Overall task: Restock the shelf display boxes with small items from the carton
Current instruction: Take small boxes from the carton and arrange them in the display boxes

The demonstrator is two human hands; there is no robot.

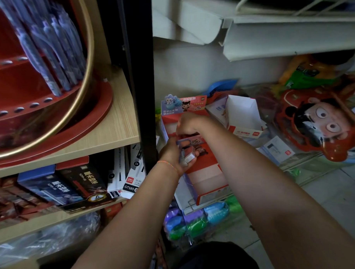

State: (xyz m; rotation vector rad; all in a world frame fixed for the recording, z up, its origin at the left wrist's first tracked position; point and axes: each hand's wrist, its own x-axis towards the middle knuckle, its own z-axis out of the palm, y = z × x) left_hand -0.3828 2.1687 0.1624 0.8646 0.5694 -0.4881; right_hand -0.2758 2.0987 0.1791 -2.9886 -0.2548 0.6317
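Left hand (175,154) gripped a small stack of packets (189,154), fingers curled round them, just above the red display box (203,175). Right hand (188,123) just beyond it, fingertips pinching the stack's top edge. White box (243,116) lay right of both hands.

I'm seeing a red-and-white display box (206,175) with cartoon print, a dark red pen stand (52,114) with gold rim, purple-blue pens (48,55), green and blue bags (199,221).
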